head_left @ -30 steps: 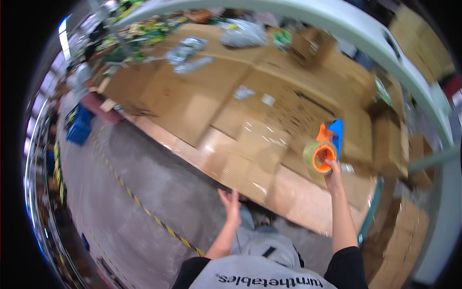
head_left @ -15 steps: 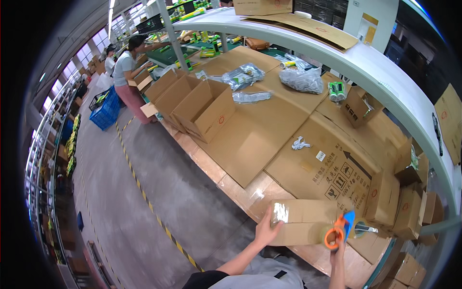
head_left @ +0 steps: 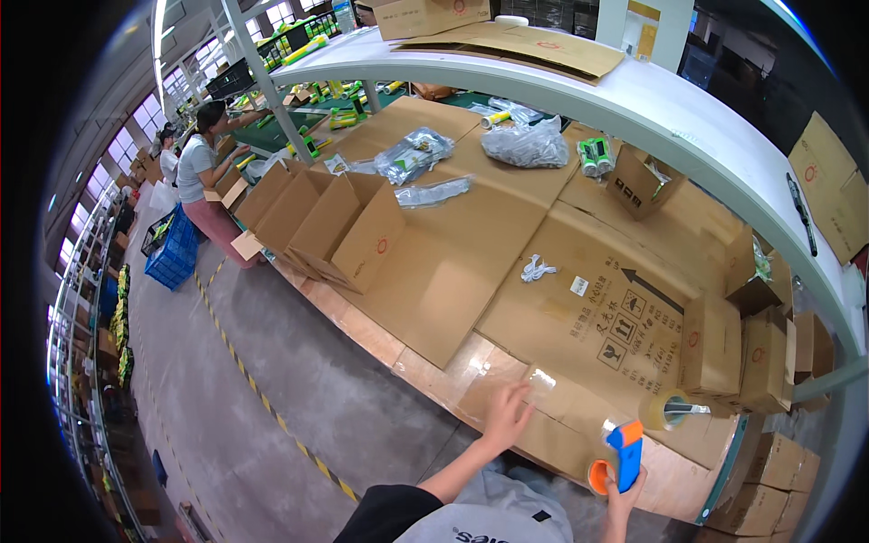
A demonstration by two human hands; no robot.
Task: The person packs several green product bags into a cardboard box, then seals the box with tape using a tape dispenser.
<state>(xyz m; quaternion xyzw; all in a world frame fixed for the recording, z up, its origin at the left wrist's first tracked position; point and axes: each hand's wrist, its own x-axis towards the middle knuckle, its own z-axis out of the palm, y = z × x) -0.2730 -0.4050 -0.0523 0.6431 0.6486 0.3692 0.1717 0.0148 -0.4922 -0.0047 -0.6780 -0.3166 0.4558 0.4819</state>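
A closed cardboard box (head_left: 576, 409) lies at the table's front edge, with shiny clear tape at its left end. Beside that end is my left hand (head_left: 507, 420), its fingers spread and holding nothing; whether the fingertips touch the cardboard I cannot tell. My right hand (head_left: 623, 496) grips a blue and orange tape dispenser (head_left: 625, 455) at the box's right end. Just beyond the dispenser, a large roll of clear tape (head_left: 665, 412) rests on the table.
Open cartons (head_left: 348, 240) stand at the left of the cardboard-covered table (head_left: 434, 281). Small brown boxes (head_left: 711, 348) line the right side. Plastic bags (head_left: 528, 143) and a white cord (head_left: 537, 269) lie farther back. A white shelf (head_left: 670, 100) arches overhead. A co-worker (head_left: 204, 172) stands far left.
My left hand has let go of the box's end, its fingers spreading. The dispenser has turned upright and moved slightly nearer me. The box has tilted or shifted, and the whole view has swung right.
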